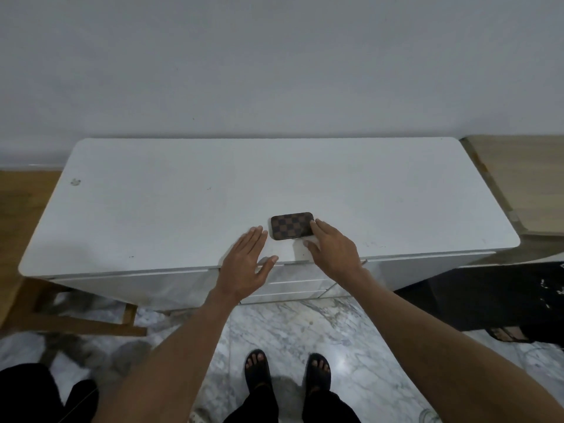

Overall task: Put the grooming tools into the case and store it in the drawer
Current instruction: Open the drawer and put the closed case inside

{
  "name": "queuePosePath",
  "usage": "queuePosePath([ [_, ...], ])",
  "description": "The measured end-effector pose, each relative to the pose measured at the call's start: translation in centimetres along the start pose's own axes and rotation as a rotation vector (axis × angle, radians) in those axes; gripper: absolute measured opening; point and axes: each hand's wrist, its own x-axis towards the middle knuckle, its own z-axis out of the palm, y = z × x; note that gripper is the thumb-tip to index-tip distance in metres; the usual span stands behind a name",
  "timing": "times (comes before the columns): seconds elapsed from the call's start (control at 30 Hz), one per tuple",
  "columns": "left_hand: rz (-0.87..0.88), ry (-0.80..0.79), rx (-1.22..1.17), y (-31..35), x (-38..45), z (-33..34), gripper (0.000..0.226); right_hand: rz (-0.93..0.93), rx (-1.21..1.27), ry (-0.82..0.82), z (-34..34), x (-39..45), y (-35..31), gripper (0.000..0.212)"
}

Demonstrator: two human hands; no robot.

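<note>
Left hand (pixel 248 262): fingers together, flat, just left of brown checkered rectangular case (pixel 292 225). Right hand (pixel 332 250): fingertips touching case's right edge, thumb apart. White cabinet top (pixel 183 206).

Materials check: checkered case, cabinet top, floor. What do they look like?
Case: brown-and-dark checkerboard covering, probably faux leather or coated canvas; low sheen, rounded corners. Cabinet top: white, smooth, matte, likely laminate or painted board; small scuffs and specks show. Floor: white stone with grey veining, polished, with a glare spot; marble or a marble-look tile, can't tell which.
</note>
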Motion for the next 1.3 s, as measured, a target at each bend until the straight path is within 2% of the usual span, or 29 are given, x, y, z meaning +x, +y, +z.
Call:
queuePosePath([
  [0.27, 0.063, -0.047, 0.111, 4.5, -7.9, 0.7, 0.059, -0.098, -0.061, 0.047, 1.1, -6.2, 2.4, 0.057],
  [0.4, -0.090, -0.150, 0.136, 6.1, -10.0, 1.6, 0.068, -0.153, -0.069, 0.105, 2.1, -9.4, 4.1, 0.049],
  [0.53, -0.216, -0.184, 0.173, 6.4, -8.7, 2.0, 0.077, -0.083, -0.030, -0.009, 3.3, -10.8, 5.4, 0.058],
  [0.67, -0.250, -0.193, 0.216, 5.7, -7.3, 2.4, 0.080, -0.076, -0.051, -0.151, 4.6, -9.6, 6.0, 0.073],
  [0.87, -0.290, -0.175, 0.212, 4.6, -7.4, 2.7, 0.080, -0.033, -0.064, -0.170, 6.1, -8.1, 6.2, 0.077],
  [1.3, -0.175, -0.170, 0.236, 4.4, -8.9, 0.9, 0.074, -0.036, -0.188, -0.163, 5.7, -10.1, 5.5, 0.076],
])
